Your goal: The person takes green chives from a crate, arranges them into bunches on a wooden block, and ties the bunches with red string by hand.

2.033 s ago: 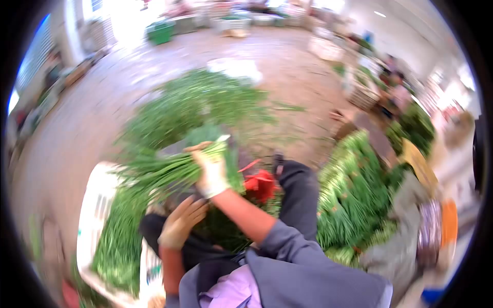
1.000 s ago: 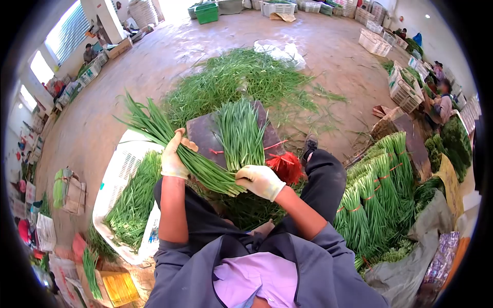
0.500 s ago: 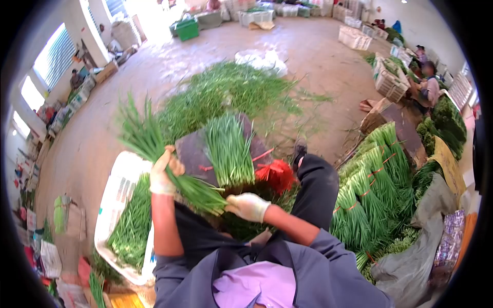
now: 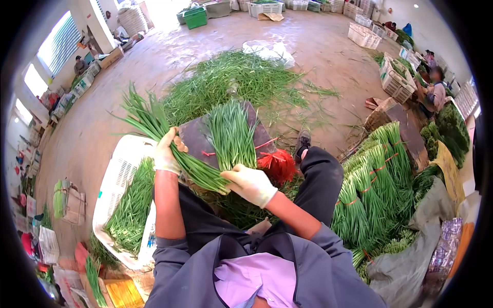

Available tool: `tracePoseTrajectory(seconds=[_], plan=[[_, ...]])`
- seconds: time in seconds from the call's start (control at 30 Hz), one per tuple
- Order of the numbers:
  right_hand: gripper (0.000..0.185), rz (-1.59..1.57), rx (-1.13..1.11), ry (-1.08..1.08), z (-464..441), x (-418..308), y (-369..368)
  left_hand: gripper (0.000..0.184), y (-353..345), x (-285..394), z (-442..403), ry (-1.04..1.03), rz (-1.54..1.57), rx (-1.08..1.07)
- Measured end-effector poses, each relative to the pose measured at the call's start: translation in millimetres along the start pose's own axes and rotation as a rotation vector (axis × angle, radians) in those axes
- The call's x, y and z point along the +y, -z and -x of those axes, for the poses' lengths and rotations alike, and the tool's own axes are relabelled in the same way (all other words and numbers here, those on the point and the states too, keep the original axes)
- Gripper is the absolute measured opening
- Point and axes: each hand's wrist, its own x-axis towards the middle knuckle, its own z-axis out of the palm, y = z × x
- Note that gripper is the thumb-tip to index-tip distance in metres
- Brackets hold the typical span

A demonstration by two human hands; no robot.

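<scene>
Gloved, my left hand (image 4: 168, 150) is wrapped round the middle of a bunch of long green stalks (image 4: 197, 171), whose leafy tips fan out to the upper left. My right hand (image 4: 250, 185), also gloved, has its fingers closed on the pale cut ends of that bunch. Just beyond my hands, a pile of green stalks (image 4: 233, 134) lies on a dark board (image 4: 194, 134), with a red tie under it. A tuft of red ties (image 4: 278, 165) hangs at the board's right corner.
A white basket (image 4: 110, 191) of loose greens stands at my left. Tied bundles (image 4: 377, 190) are stacked at my right. Loose leaves (image 4: 226, 79) cover the floor ahead. A co-worker (image 4: 437, 92) sits at the far right.
Since half a second ago, the view has shifted slightly. My left hand keeps its hold on the bunch, and my right hand remains at the cut ends, its fingers a little further over them.
</scene>
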Motion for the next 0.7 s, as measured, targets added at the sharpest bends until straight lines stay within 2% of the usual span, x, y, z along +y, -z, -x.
tracePoseTrajectory(seconds=[0.13, 0.17, 0.2, 0.27, 0.33, 0.4, 0.43, 0.47, 0.53, 0.6, 0.63, 0.67, 0.7], plan=[[0.016, 0.042, -0.130, 0.030, 15, 20, -15, 0.018, 1, 4, 1, 0.005, -0.072, 0.021], [0.016, 0.016, -0.197, 0.062, 27, 24, -17, 0.018, 13, 11, 0, -0.056, -0.112, 0.048], [0.020, 0.022, -0.360, 0.086, 42, 34, -23, 0.018, 21, 15, -6, -0.061, -0.109, 0.059], [0.026, -0.044, -0.825, -0.065, 61, 48, -16, 0.017, 34, 13, -17, -0.033, 0.051, 0.166], [0.034, -0.099, -0.324, -0.161, 58, 48, -18, 0.014, 36, 6, -27, -0.032, 0.079, 0.187], [0.040, -0.210, -0.275, -0.225, 48, 45, -18, 0.015, 38, -6, -27, -0.021, 0.335, 0.268], [0.043, -0.457, -0.267, -0.386, 38, 31, -14, 0.023, 41, -23, -35, -0.044, 0.401, 0.277], [0.046, -0.705, -0.277, -0.537, 26, 15, -13, 0.023, 43, -31, -27, -0.044, 0.402, 0.278], [0.055, -1.268, -0.106, -0.710, -7, 9, -42, 0.028, 24, -43, -27, -0.059, 0.452, 0.302], [0.060, -1.390, -0.006, -0.675, -22, 5, -44, 0.032, 22, -51, -25, -0.013, 0.503, 0.256], [0.046, -1.632, 0.042, -0.697, -40, 5, -51, 0.033, 13, -51, -24, 0.019, 0.517, 0.271], [0.046, -1.632, 0.042, -0.698, -33, 13, -49, 0.034, 11, -51, -19, 0.043, 0.545, 0.302], [0.038, -1.697, -0.035, -0.649, -22, 23, -44, 0.034, 31, -54, -24, 0.003, 0.572, 0.220]])
